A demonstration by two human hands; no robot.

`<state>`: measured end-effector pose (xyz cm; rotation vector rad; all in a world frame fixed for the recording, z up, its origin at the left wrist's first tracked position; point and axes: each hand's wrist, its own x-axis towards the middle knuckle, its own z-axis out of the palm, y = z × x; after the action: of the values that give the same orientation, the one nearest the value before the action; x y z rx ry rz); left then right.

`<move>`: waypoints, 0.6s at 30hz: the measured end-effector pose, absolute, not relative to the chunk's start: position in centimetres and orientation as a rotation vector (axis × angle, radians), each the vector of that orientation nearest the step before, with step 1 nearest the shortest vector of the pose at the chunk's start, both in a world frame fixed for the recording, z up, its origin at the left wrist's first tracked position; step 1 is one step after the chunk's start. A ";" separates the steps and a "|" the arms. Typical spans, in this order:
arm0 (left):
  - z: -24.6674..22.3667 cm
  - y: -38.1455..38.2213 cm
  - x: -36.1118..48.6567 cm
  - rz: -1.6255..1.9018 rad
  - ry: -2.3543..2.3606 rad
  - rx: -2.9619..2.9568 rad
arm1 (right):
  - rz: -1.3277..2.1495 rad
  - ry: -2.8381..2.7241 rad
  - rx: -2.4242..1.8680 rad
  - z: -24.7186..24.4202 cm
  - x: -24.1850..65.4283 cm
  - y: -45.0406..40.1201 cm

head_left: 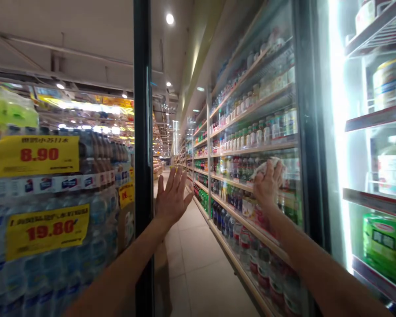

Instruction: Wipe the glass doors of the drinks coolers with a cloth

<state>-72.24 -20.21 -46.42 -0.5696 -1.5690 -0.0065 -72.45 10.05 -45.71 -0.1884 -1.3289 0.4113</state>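
In front of me stands a glass cooler door (194, 246) in a black frame (143, 132). My left hand (173, 197) is raised near the frame's left side, palm towards the glass, fingers stretched and spread, holding nothing. Farther right, my right hand (266, 187) presses a crumpled white cloth (270, 166) against the glass. Its fingers are bent over the cloth and partly cover it. Through or mirrored in the pane, rows of bottles (244, 140) show on long shelves; I cannot tell which.
Lit cooler shelves (376, 116) with bottles and a green package (386, 246) are at the right. Stacked packs of bottled water (49, 273) with yellow price signs (36, 154) stand at the left. A tiled aisle floor (201, 273) runs away in the middle.
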 end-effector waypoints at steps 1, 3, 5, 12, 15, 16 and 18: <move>-46.5 -20.1 -72.3 -0.021 -1.569 -0.565 | 0.391 -1.324 -0.149 -45.9 -72.4 9.5; -46.6 -19.9 -72.3 -0.042 -1.559 -0.563 | 0.269 -1.374 0.019 -46.4 -72.1 6.5; -46.6 -19.9 -72.3 -0.044 -1.558 -0.567 | 0.077 -1.501 0.260 -46.9 -71.7 2.8; -46.6 -19.9 -72.2 0.001 -1.561 -0.545 | 0.027 -1.534 0.154 -47.9 -71.4 7.2; -46.6 -19.9 -72.4 -0.010 -1.562 -0.549 | 0.256 -1.433 -0.123 -47.7 -71.8 11.9; -46.6 -19.9 -72.4 -0.019 -1.561 -0.549 | 0.286 -1.415 -0.138 -47.7 -71.8 12.1; -46.6 -19.9 -72.4 -0.039 -1.567 -0.553 | 0.258 -1.425 -0.055 -47.8 -71.8 10.5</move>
<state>-72.43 -19.88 -46.65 -0.5528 -1.5668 -0.0387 -71.78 10.51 -47.77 -0.0545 -1.4245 0.2578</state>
